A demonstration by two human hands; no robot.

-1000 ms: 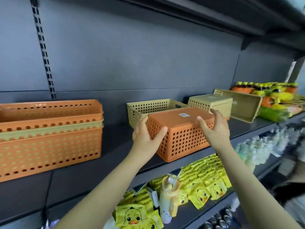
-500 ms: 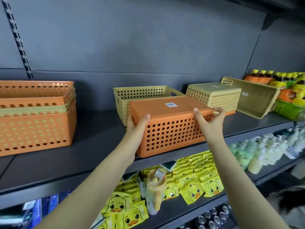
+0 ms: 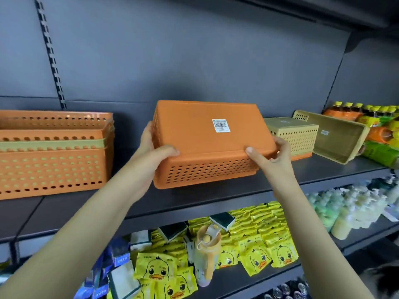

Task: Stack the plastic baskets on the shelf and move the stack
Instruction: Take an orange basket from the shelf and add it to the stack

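An upside-down orange perforated basket (image 3: 200,143), barcode sticker on its base, is held above the dark shelf (image 3: 216,197) and tilted so its base faces me. My left hand (image 3: 155,147) grips its left end and my right hand (image 3: 272,156) its right end. It hides the yellow basket that stood behind it. On the shelf's left stands a stack of nested orange and yellow baskets (image 3: 54,156). To the right sits an upside-down yellow basket (image 3: 295,137) on an orange one, then a yellow basket (image 3: 332,139) lying on its side.
Bottled drinks (image 3: 375,119) crowd the shelf's far right end. The lower shelf holds yellow duck packets (image 3: 259,251), a pale bottle (image 3: 207,255), boxes and lotion bottles (image 3: 349,208). A grey back panel rises behind the baskets, another shelf overhangs above.
Both hands have lifted the orange basket off the shelf and tipped its base toward me, so it now covers the yellow basket behind. The camera view shifted slightly.
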